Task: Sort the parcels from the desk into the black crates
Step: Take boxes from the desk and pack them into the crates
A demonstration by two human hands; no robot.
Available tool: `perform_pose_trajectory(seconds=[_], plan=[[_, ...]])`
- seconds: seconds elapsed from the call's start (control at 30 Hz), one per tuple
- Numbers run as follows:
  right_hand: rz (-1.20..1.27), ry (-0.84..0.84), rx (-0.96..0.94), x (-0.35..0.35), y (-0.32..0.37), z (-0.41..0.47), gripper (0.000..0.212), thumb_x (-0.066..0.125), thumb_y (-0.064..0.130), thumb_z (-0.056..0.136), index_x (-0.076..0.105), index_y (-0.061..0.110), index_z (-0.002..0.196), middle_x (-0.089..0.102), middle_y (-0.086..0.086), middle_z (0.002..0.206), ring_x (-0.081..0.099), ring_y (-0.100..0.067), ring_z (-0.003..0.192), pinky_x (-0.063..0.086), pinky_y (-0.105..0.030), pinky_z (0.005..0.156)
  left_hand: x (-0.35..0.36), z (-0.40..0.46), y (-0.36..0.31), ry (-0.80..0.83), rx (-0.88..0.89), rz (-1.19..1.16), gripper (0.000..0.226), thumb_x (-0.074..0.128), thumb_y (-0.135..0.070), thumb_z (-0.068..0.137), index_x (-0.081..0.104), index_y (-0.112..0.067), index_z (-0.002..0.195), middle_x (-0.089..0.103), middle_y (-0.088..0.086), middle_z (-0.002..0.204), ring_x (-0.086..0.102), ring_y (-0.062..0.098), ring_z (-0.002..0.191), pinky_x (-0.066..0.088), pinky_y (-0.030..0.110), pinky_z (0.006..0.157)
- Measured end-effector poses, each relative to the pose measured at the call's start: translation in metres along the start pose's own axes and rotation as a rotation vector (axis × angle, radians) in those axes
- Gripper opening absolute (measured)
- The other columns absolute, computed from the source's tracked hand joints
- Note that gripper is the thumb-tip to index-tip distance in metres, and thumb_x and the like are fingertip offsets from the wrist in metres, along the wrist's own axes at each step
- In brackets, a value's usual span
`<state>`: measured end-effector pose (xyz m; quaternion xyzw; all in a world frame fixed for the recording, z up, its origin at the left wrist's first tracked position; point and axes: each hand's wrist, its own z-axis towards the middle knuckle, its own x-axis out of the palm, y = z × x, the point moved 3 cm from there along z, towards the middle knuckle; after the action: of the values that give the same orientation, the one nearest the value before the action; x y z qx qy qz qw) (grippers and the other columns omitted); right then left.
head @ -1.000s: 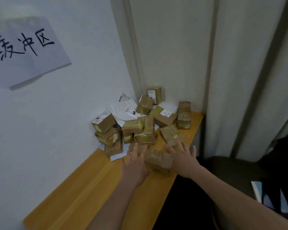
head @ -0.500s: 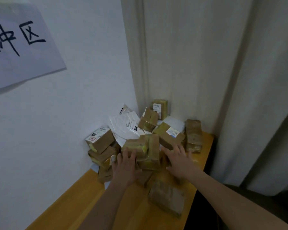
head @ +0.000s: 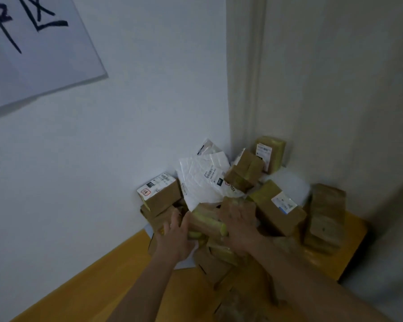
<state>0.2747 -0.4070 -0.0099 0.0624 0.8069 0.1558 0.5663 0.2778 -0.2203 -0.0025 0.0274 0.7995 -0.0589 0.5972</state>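
Pickup step: my left hand (head: 176,238) and right hand (head: 239,220) clasp a taped parcel (head: 206,223); next I lift it clear, I judge.

2 bare forearms, left hand (head: 175,238), right hand (head: 239,225)
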Motion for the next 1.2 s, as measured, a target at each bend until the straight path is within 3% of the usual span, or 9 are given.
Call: perform_pose_trajectory(seconds=[0.1, 0.2, 0.37, 0.5, 0.7, 0.8, 0.9, 1.0, 1.2], plan=[[0.036, 0.027, -0.064, 0.002, -0.005, 0.021, 0.076, 0.045, 0.042, 0.101, -0.004, 0.027, 0.158, -0.009, -0.018, 0.163, -0.009, -0.034, 0.15, -0.001, -0.048, 0.12, -0.002, 0.018, -0.011, 0.039, -0.012, -0.032, 0.088, 0.053, -0.056, 0.093, -0.004, -0.032, 0.156, -0.013, 0.007, 0.162, 0.011, 0.037, 0.146, 0.023, 0.06, 0.113], [0.14, 0.106, -0.094, 0.01, -0.021, 0.045, 0.088, 0.058, 0.05, 0.092, -0.001, 0.04, 0.156, -0.016, -0.017, 0.161, -0.012, -0.039, 0.149, 0.014, -0.054, 0.12, -0.004, 0.035, -0.029, 0.038, -0.028, -0.071, 0.089, 0.055, -0.053, 0.093, -0.005, -0.033, 0.156, -0.015, 0.007, 0.162, 0.009, 0.036, 0.147, 0.022, 0.058, 0.114], [0.194, 0.157, -0.108, 0.032, -0.016, 0.07, 0.108, 0.069, 0.056, 0.081, -0.004, 0.03, 0.156, 0.013, -0.016, 0.157, 0.033, -0.036, 0.138, 0.038, -0.049, 0.108, 0.006, 0.028, -0.005, 0.087, -0.169, -0.2, 0.082, 0.055, -0.047, 0.094, 0.003, -0.033, 0.156, -0.008, 0.009, 0.161, 0.011, 0.037, 0.147, 0.027, 0.053, 0.113], [0.286, 0.134, -0.1, 0.04, -0.009, 0.078, 0.104, 0.073, 0.044, 0.08, 0.003, 0.029, 0.154, 0.028, -0.014, 0.146, 0.045, -0.032, 0.124, 0.046, -0.038, 0.096, 0.014, 0.014, 0.038, 0.167, -0.325, -0.312, 0.081, 0.058, -0.04, 0.096, 0.006, -0.025, 0.156, -0.006, 0.015, 0.161, 0.0, 0.038, 0.149, 0.021, 0.049, 0.117], [0.76, 0.295, 0.034, 0.004, -0.009, 0.093, 0.075, 0.079, 0.039, 0.078, 0.036, 0.021, 0.137, 0.05, 0.004, 0.128, 0.052, -0.015, 0.111, 0.05, -0.026, 0.082, -0.004, 0.008, 0.051, 0.073, -0.577, -0.868, 0.071, 0.059, -0.039, 0.096, 0.024, -0.016, 0.153, 0.029, 0.015, 0.152, 0.039, 0.031, 0.129, 0.043, 0.042, 0.099], [1.037, 0.384, 0.095, -0.021, 0.0, 0.086, 0.064, 0.079, 0.047, 0.077, 0.05, 0.023, 0.128, 0.051, 0.004, 0.127, 0.053, -0.017, 0.113, 0.054, -0.035, 0.09, -0.023, 0.005, 0.04, 0.048, -0.566, -1.138, 0.058, 0.059, -0.04, 0.096, 0.037, -0.017, 0.145, 0.048, 0.011, 0.139, 0.051, 0.024, 0.11, 0.045, 0.035, 0.083], [1.349, 0.501, 0.096, -0.046, 0.018, 0.079, 0.06, 0.076, 0.049, 0.077, 0.055, 0.02, 0.126, 0.058, -0.011, 0.13, 0.061, -0.031, 0.114, 0.052, -0.047, 0.1, -0.05, 0.006, 0.03, 0.022, -0.493, -1.318, 0.041, 0.057, -0.046, 0.095, 0.052, -0.02, 0.127, 0.058, 0.003, 0.125, 0.057, 0.023, 0.107, 0.048, 0.037, 0.087], [1.619, 0.536, 0.055, -0.073, 0.039, 0.069, 0.057, 0.07, 0.046, 0.083, 0.058, 0.013, 0.128, 0.058, -0.023, 0.128, 0.062, -0.04, 0.114, 0.054, -0.049, 0.096, -0.076, 0.009, 0.025, -0.002, -0.407, -1.427, 0.039, 0.056, -0.049, 0.095, 0.06, -0.021, 0.123, 0.065, 0.001, 0.12, 0.061, 0.025, 0.111, 0.05, 0.043, 0.098], [1.738, 0.525, -0.061, -0.105, 0.058, 0.057, 0.059, 0.058, 0.054, 0.091, 0.062, 0.009, 0.128, 0.061, -0.021, 0.128, 0.063, -0.043, 0.114, 0.054, -0.05, 0.094, -0.118, 0.01, 0.017, -0.054, -0.194, -1.625, 0.031, 0.046, -0.038, 0.102, 0.057, -0.021, 0.126, 0.074, 0.003, 0.109, 0.07, 0.022, 0.101, 0.055, 0.04, 0.088]])
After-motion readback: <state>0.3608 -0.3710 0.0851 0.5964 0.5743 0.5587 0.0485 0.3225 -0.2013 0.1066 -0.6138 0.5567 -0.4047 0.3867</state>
